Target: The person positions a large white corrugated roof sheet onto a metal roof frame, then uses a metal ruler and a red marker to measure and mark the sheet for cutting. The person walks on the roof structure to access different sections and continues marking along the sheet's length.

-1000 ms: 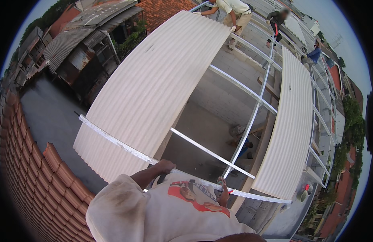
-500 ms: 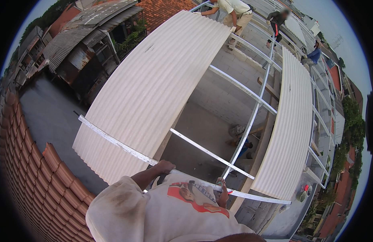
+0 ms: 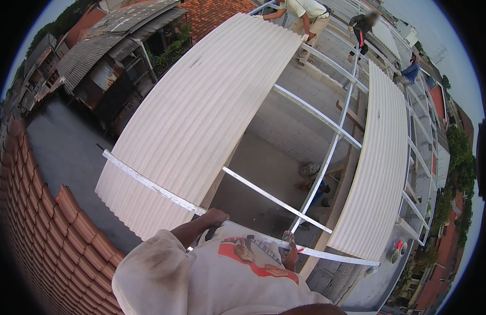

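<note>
My left hand (image 3: 215,217) is closed over a silver metal roof beam (image 3: 148,181) that runs across in front of me. Under the left part of this beam passes a long pale corrugated roofing sheet (image 3: 201,105), sloping away to the far end. There a co-worker (image 3: 306,16) in a light shirt has gloved hands at its far edge. What looks like my foot (image 3: 290,252) rests by the beam, right of my shirt. I cannot find my right hand in the picture.
A second corrugated sheet (image 3: 382,163) lies on the right. Between the sheets, metal crossbars (image 3: 277,199) span an open drop into a room, where a person (image 3: 319,191) is below. Two more workers sit or crouch at the far right. Brown roof tiles (image 3: 59,226) slope along the left.
</note>
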Motion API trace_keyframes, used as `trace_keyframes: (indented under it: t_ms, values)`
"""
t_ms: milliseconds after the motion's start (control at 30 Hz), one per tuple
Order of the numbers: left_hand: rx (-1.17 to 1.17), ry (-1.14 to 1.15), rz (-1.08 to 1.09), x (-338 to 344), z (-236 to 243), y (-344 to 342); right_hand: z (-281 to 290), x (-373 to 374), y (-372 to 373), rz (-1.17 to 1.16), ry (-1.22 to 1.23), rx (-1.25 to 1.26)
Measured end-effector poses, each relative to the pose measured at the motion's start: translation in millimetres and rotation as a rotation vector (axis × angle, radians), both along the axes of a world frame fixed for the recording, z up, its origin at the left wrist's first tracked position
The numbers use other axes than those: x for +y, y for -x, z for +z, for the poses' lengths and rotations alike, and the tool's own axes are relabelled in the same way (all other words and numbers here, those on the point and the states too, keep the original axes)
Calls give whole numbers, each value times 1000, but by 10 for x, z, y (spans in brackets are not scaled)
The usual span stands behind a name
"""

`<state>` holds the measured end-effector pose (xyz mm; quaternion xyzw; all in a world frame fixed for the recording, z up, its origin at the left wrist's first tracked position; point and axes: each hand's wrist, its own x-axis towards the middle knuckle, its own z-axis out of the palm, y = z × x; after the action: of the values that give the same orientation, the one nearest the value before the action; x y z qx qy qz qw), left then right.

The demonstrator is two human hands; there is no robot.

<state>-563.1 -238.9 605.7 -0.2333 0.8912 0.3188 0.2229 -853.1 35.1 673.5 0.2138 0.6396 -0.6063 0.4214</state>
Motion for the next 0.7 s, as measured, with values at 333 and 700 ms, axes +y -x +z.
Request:
trace_keyframes:
  t_ms: [333,700]
  values:
    - [-28,-6,-21,0,-63,-2,31,-15,-24,-45,83,-11]
    - [-2,-11,-19,24,-89,-15,7,21,-45,-107,70,-14]
